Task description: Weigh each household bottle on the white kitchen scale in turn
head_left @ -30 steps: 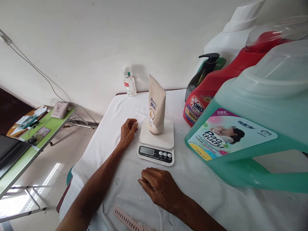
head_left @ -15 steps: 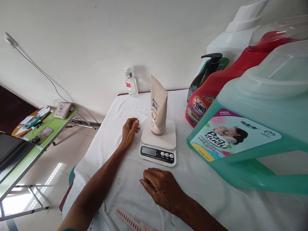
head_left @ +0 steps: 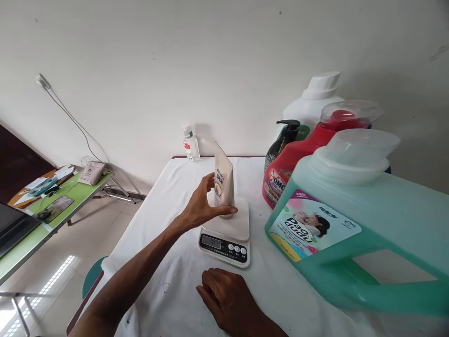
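Note:
A beige squeeze tube (head_left: 224, 180) stands upright, cap down, on the white kitchen scale (head_left: 229, 230). My left hand (head_left: 201, 202) is wrapped around the tube's lower part from the left, thumb across the front and fingers behind it, partly hidden. The scale's small display (head_left: 211, 242) is lit too faintly to read. Nearer to me, my right hand (head_left: 226, 296) rests on the white cloth in front of the scale, fingers curled in a loose fist with nothing visible in it.
To the right stand a large green detergent jug (head_left: 315, 234), a red OMO bottle (head_left: 280, 173), a black pump bottle (head_left: 286, 142) and a white jug (head_left: 312, 103). A small clear bottle (head_left: 191, 146) sits by the wall. At left is a green table (head_left: 82, 189).
My left hand has moved from the cloth beside the scale onto the tube and closed around it. My right hand keeps its place before the scale. The view has tilted upward.

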A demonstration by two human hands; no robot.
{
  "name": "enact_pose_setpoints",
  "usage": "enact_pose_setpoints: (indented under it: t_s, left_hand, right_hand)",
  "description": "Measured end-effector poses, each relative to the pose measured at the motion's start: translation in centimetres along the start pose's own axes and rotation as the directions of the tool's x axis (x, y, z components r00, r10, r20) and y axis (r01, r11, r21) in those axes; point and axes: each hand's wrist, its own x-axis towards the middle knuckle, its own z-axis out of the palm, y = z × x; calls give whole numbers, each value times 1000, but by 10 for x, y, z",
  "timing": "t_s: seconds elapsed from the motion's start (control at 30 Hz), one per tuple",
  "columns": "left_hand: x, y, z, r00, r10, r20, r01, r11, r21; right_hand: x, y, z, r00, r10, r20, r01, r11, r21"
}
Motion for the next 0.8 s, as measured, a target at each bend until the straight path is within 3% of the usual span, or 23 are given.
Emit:
enact_pose_setpoints:
  t_s: [0.23,0.4,0.6,0.8]
  left_hand:
    - [4,3,4,999,-10,-37,14,995,95]
    - [6,1,-2,991,6,-135,4,997,79]
    - [42,-27,-62,940,3,-340,44,991,128]
    - [113,-73,-117,802,-76,-592,233,953,194]
  right_hand:
    - [-3,3,4,999,-39,-16,39,999,-11]
    - [-3,3,4,999,-36,-14,36,999,-14]
    - [-3,4,4,998,-50,-31,49,999,-17]
    - [-5,16,12,985,-161,-68,154,983,-100]
